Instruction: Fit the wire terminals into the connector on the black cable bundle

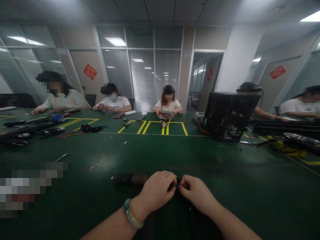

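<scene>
My left hand [157, 190] is curled closed near the table's front edge, a pale green bangle [131, 215] on its wrist. My right hand [194, 192] is pinched closed right beside it, fingertips meeting the left hand's over a tiny dark part [175, 185] that is too small to name. A dark cylindrical object [128, 179] lies on the green table [160, 153] just left of my left hand, its right end hidden under that hand.
Several people sit around the far and side edges. A black open computer case [226, 115] stands at the right. Dark tools and cables [37, 128] lie at the left, black bars [285, 128] at the right. Yellow tape lines [152, 126] mark the far table. A small screwdriver-like tool [61, 157] lies at the left.
</scene>
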{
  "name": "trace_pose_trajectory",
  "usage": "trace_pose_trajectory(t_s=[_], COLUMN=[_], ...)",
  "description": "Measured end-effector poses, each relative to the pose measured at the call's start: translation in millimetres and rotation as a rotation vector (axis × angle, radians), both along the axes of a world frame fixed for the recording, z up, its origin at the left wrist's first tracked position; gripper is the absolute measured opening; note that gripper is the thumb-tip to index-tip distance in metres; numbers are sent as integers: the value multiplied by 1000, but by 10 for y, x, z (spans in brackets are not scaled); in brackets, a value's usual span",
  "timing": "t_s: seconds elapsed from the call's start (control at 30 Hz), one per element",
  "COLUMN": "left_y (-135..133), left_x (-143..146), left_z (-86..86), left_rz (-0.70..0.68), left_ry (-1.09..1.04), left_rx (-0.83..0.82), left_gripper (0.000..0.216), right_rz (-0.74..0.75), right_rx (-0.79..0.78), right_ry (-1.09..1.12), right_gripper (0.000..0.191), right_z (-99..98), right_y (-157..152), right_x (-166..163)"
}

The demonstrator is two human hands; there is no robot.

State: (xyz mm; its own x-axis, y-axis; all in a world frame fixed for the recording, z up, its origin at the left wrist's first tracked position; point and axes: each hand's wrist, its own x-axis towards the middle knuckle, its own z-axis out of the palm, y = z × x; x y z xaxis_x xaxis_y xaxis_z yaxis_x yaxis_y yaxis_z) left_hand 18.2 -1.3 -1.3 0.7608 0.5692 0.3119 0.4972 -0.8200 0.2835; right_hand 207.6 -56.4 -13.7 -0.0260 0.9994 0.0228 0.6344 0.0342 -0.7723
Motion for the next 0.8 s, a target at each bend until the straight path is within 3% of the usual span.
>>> trace_pose_trajectory(t_s=[0.8], left_y=[-36], left_x=[-15], left_z=[5], left_rz=[19], left_ry=[-38], left_rx=[-88], left_gripper=[12], right_rz=[-24], right_rx=[27], right_ry=[19], right_gripper=[9], right_z=[-121], right_y=[10], right_x=[-36])
